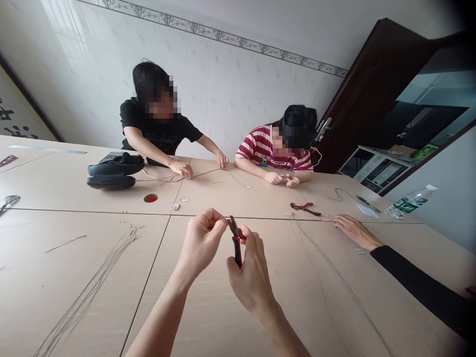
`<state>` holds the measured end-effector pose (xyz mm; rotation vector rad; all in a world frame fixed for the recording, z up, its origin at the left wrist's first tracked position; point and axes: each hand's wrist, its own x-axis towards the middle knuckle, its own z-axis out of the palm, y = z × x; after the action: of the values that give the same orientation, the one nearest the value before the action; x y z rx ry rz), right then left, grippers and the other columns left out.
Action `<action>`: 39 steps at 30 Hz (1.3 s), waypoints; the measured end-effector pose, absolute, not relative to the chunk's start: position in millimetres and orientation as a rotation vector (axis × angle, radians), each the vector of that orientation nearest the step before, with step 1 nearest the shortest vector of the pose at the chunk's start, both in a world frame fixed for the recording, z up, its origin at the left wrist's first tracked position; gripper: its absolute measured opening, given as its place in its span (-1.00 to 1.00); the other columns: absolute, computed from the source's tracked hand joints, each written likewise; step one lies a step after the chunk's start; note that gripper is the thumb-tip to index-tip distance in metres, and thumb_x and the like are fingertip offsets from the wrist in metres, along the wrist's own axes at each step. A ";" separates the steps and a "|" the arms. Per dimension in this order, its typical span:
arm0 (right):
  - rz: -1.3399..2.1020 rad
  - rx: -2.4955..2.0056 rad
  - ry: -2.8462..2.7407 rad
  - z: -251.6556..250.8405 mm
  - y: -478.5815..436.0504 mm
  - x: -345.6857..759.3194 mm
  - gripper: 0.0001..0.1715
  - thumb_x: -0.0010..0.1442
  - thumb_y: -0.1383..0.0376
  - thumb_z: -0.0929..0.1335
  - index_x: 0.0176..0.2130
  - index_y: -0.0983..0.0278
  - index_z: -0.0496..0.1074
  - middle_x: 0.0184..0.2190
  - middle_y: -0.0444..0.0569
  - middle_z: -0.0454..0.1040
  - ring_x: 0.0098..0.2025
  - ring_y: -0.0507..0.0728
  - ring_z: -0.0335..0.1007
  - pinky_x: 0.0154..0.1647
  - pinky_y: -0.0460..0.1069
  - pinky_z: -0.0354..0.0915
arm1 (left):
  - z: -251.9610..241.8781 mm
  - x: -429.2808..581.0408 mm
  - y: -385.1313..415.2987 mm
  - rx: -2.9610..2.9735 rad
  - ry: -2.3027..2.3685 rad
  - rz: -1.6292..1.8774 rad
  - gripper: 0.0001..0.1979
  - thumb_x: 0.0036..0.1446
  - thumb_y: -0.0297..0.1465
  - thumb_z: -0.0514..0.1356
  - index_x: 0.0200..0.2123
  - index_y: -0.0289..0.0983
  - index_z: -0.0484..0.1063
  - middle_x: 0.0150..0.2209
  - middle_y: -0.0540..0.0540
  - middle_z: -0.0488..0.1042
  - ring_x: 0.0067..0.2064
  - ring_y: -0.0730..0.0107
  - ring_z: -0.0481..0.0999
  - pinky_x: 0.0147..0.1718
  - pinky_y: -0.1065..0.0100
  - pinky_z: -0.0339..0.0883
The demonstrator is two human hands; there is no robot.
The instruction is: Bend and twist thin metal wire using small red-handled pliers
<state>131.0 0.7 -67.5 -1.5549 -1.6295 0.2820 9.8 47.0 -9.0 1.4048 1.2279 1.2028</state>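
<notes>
My right hand (253, 270) is closed around the red handles of small pliers (235, 237), jaws pointing up and left. My left hand (204, 235) is curled in a pinch just left of the jaws, holding something too small to make out. Both hands hover over the light wooden table (208, 307). A bundle of thin wires (92, 282) lies on the table at my left.
Two people sit across the table, hands on thin wires. Another person's black-sleeved arm (409, 275) rests at the right, hand (355, 231) flat. Red pliers (305, 208), a water bottle (409, 202), a black headset (113, 171) and a red-lined table hole (150, 198) lie around.
</notes>
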 end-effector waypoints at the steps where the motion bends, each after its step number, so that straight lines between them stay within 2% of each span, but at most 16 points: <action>1: 0.268 -1.553 -1.624 -67.3 1.2 131.1 -0.30 0.00 0.47 0.25 0.15 0.25 0.14 -0.11 0.06 0.35 -0.05 0.25 0.29 -0.05 0.20 0.37 | -9.6 10.4 46.8 1.413 1.227 1.200 -0.83 0.06 -0.37 0.12 -0.54 -0.27 0.29 -0.63 0.13 0.14 -0.58 0.59 0.01 -0.64 0.53 -0.07; 13: 0.240 -1.566 -1.623 -64.2 6.3 133.3 -0.36 -0.01 0.48 0.24 0.09 0.27 0.17 -0.17 0.04 0.35 -0.12 0.23 0.27 -0.12 0.18 0.36 | -13.3 18.4 44.5 1.506 1.285 1.157 -0.88 0.04 -0.40 0.08 -0.52 -0.26 0.30 -0.61 0.11 0.23 -0.57 0.56 0.03 -0.61 0.50 -0.02; 21: 0.224 -1.555 -1.608 -61.7 7.0 136.0 -0.49 -0.03 0.45 0.23 -0.03 0.27 0.26 -0.31 -0.02 0.34 -0.25 0.20 0.25 -0.26 0.11 0.35 | -13.1 20.2 43.5 1.551 1.314 1.146 -0.89 0.02 -0.41 0.07 -0.54 -0.24 0.26 -0.65 0.14 0.11 -0.57 0.54 0.00 -0.62 0.50 -0.03; 27: 0.167 -1.542 -1.605 -62.0 5.3 136.6 -0.60 -0.04 0.44 0.23 -0.14 0.25 0.27 -0.37 -0.06 0.31 -0.30 0.18 0.25 -0.31 0.06 0.32 | -11.2 20.4 42.2 1.568 1.327 1.146 -0.90 0.00 -0.42 0.07 -0.54 -0.24 0.26 -0.65 0.13 0.14 -0.57 0.53 -0.01 -0.62 0.49 -0.05; 33: 0.163 -1.550 -1.587 -63.8 7.0 136.8 -0.82 -0.04 0.44 0.22 -0.37 0.20 0.19 -0.48 -0.14 0.26 -0.41 0.12 0.23 -0.45 -0.02 0.20 | -10.8 20.4 41.8 1.582 1.335 1.136 -0.88 0.02 -0.41 0.08 -0.54 -0.24 0.28 -0.64 0.12 0.15 -0.57 0.53 -0.01 -0.61 0.48 -0.06; 36: 0.162 -1.517 -1.598 -63.4 7.8 137.9 -0.84 -0.04 0.44 0.21 -0.41 0.19 0.14 -0.53 -0.18 0.22 -0.48 0.09 0.19 -0.49 -0.05 0.15 | -11.8 19.9 42.3 1.581 1.336 1.135 -0.87 0.03 -0.40 0.08 -0.54 -0.24 0.28 -0.63 0.11 0.19 -0.57 0.52 0.00 -0.61 0.48 -0.05; 39: 0.155 -1.483 -1.595 -62.4 8.1 140.6 -0.82 -0.05 0.45 0.21 -0.43 0.19 0.12 -0.55 -0.20 0.19 -0.51 0.07 0.15 -0.50 -0.06 0.12 | -11.8 19.7 41.8 1.588 1.342 1.130 -0.88 0.04 -0.41 0.08 -0.53 -0.24 0.29 -0.63 0.13 0.14 -0.56 0.53 -0.02 -0.60 0.48 -0.06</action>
<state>140.6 8.1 -62.4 -1.4833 -1.5954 0.1551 19.7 41.8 -11.8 1.5881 1.3419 1.1301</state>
